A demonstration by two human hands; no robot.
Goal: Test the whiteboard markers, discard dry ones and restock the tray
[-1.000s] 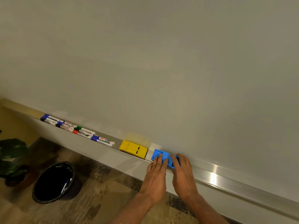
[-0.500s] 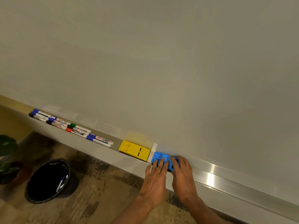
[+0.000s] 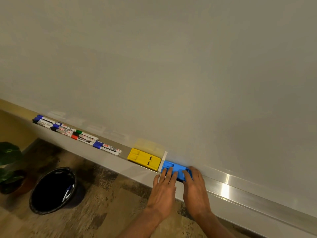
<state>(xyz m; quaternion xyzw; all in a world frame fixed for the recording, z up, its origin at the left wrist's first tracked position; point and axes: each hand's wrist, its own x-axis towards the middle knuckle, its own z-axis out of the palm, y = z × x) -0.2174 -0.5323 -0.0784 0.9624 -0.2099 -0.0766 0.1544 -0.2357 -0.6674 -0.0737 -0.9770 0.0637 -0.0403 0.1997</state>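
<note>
Head view: a blue plastic block (image 3: 178, 169) sits on the shiny metal tray (image 3: 240, 192). The left hand (image 3: 163, 191) and right hand (image 3: 195, 191) rest straight fingers on it, gripping nothing. Thin round markers (image 3: 77, 133) lie well left on the tray.

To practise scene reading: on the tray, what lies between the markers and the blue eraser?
The yellow eraser lies there on the tray, close to the blue eraser, with bare tray toward the markers. The head view shows it.

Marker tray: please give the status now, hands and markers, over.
Both flat on blue eraser: left hand, right hand. Row of markers untouched on tray. Between hands and markers: yellow eraser.
</note>
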